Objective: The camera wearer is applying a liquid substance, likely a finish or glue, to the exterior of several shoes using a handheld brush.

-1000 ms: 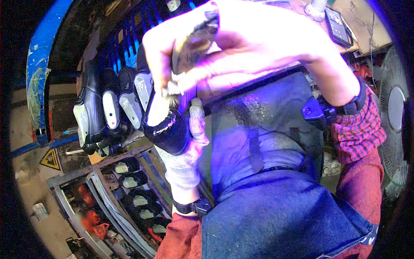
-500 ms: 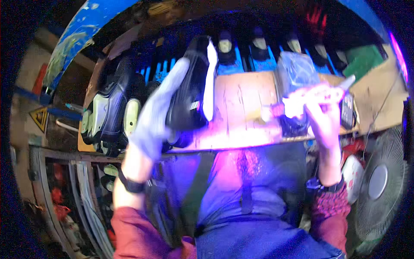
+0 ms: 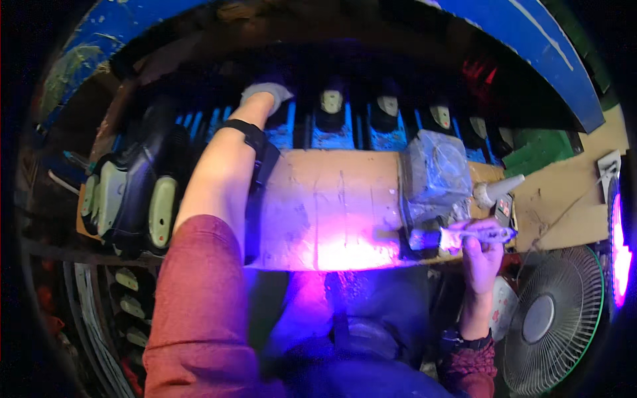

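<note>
My left arm stretches away over the bench, and my left hand [image 3: 267,97], in a pale grey glove, is at the blue slatted rack [image 3: 332,134]. Its fingers vanish in the dark, so whether it holds anything is hidden. My right hand [image 3: 483,255] grips a brush [image 3: 424,238] by its handle, bristles pointing left above the bench edge. Violet light glares on the brush and the cardboard [image 3: 332,199] beside it. Just beyond the brush stands a blue-grey block-shaped container [image 3: 438,166]. Dark shoes with a pale patch [image 3: 331,101] stand in a row along the rack.
Black shoes with pale green sole parts [image 3: 164,205] are piled at the left of the bench. A grey nozzle [image 3: 499,189] and green cloth [image 3: 539,151] lie at the right. A fan [image 3: 539,318] stands low right; a blue curved beam [image 3: 561,63] arches overhead.
My left hand has moved far forward to the rack; the black shoe with a white edge that it held is no longer visible. The brush remains in my right hand, and the whole view has shifted.
</note>
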The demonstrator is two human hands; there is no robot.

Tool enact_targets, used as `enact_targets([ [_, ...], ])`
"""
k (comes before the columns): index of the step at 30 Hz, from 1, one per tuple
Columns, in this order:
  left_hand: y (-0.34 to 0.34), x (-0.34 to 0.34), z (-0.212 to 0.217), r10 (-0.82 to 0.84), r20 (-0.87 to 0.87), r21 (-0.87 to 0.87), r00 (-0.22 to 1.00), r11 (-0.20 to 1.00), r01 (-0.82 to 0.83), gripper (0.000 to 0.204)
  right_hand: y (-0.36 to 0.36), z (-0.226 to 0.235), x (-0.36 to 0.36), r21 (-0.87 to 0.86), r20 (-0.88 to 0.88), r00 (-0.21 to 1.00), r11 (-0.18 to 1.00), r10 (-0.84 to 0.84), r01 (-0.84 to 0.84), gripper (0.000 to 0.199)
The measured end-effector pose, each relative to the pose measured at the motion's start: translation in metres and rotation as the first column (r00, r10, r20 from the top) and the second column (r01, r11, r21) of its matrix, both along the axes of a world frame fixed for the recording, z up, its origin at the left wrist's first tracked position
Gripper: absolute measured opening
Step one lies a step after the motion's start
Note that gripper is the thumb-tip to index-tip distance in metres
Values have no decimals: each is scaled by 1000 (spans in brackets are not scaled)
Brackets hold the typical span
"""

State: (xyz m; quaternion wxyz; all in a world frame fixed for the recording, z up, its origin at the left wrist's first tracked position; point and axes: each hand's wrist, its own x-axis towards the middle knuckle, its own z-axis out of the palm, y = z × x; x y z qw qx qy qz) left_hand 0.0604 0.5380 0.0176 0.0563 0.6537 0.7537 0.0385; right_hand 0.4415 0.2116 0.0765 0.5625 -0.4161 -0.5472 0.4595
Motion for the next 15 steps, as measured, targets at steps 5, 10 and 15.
enact_targets([
  [5, -29, 1, 59, -135, 84, -92, 987, 986, 142, 64, -3, 3, -7, -15, 104, 992, 997, -71, 73, 9],
  [10, -184, 57, 102, -183, -95, -1, 979, 983, 184, 95, -5, -13, 12, 229, 519, 778, 934, -355, 273, 8],
  [15, -245, 23, 59, -167, -385, -159, 908, 981, 113, 91, 0, -14, 8, 252, 667, 701, 962, -251, 105, 14],
])
